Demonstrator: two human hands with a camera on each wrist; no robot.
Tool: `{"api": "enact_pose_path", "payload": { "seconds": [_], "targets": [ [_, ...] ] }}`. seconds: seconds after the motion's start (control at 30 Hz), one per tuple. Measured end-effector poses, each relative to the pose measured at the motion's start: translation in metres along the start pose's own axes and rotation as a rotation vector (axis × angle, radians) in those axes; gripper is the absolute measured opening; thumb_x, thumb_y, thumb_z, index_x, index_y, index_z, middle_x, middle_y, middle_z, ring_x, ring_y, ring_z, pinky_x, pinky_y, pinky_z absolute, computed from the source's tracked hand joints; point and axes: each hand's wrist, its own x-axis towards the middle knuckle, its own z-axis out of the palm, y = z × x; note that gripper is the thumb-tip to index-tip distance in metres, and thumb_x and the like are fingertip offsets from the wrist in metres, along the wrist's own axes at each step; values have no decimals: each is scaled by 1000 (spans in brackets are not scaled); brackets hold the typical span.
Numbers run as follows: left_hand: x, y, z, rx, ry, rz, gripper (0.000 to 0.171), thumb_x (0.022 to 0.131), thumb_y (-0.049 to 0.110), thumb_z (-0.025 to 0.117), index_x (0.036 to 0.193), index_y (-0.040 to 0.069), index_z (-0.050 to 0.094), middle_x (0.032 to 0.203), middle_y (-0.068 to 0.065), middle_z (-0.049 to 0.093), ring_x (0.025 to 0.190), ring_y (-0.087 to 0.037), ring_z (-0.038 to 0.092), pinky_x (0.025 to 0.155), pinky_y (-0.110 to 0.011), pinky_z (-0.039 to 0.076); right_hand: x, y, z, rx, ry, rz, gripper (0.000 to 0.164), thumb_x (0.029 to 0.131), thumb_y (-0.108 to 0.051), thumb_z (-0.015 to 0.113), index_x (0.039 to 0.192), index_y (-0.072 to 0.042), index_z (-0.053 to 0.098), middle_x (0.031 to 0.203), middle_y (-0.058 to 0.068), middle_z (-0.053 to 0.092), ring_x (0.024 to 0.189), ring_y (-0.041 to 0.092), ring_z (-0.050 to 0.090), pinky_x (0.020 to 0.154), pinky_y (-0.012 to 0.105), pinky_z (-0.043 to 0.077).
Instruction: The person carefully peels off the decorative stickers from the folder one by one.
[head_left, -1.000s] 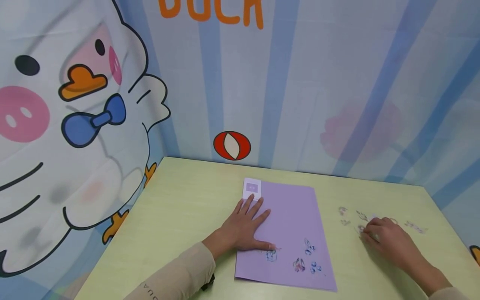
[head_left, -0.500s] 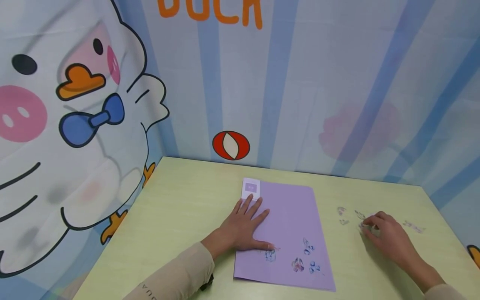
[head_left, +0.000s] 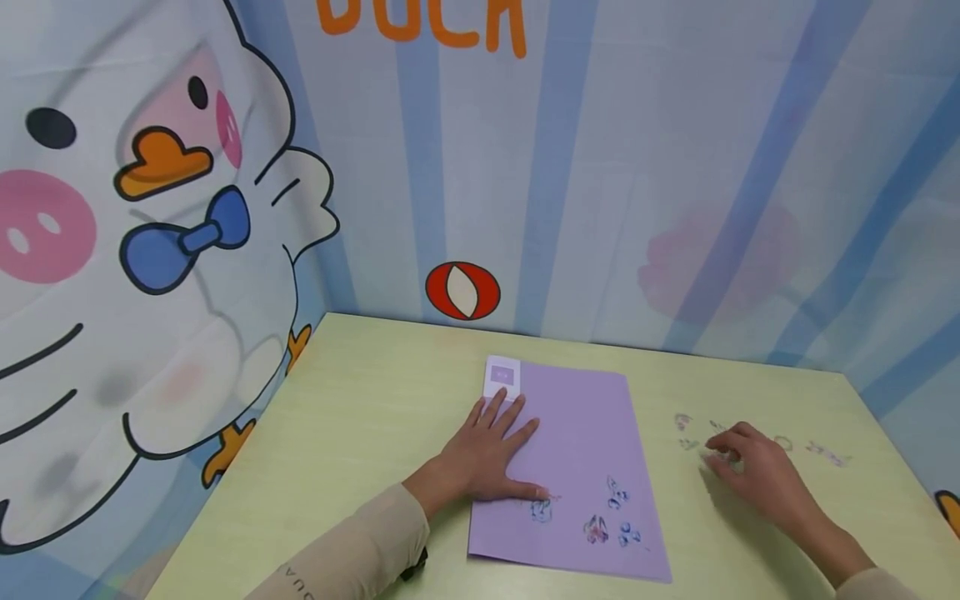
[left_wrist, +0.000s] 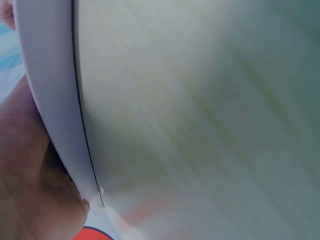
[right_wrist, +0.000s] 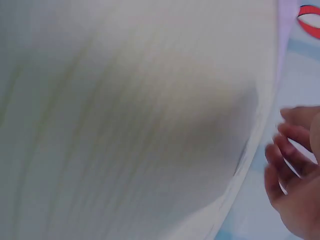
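My left hand (head_left: 491, 458) presses flat on a purple sheet (head_left: 577, 417), fingers spread and thumb stretched to the right. Its fingertips reach a small white label (head_left: 502, 377) at the sheet's far left corner. Near the sheet's front edge are a blue sticker (head_left: 542, 511) beside the thumb, a reddish sticker (head_left: 596, 530) and two bluish stickers (head_left: 618, 493). My right hand (head_left: 761, 475) hovers low over the table at right, fingers bent, thumb and index tips close together. I cannot tell whether a clear sticker is between them. In the right wrist view the fingers (right_wrist: 282, 157) look curved.
Around the right hand lie small clear stickers on the pale yellow table (head_left: 390, 392): a pinkish one (head_left: 682, 422), a smaller sticker (head_left: 687, 444), a ring-shaped one (head_left: 783, 443) and a long one (head_left: 827, 454). A printed duck backdrop (head_left: 480, 167) stands behind the table.
My right hand has shifted slightly left, uncovering the ring-shaped sticker again. Its thumb and index finger have drawn away from where they touched the table stickers. The left hand stays in place.
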Motion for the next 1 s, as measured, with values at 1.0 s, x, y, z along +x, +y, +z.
{"api": "enact_pose_path", "payload": {
  "seconds": [1.0],
  "targets": [
    [1,-2,0,15,-10,-4,109,87,94,42,171,27,23,179,-7,6,164,-36,-3,129,-57,6,20,-107,42,156,-342,-124,25,89,-18,86,111,-12,77,101,-8,59,87,8,56,76,28,52]
  ]
}}
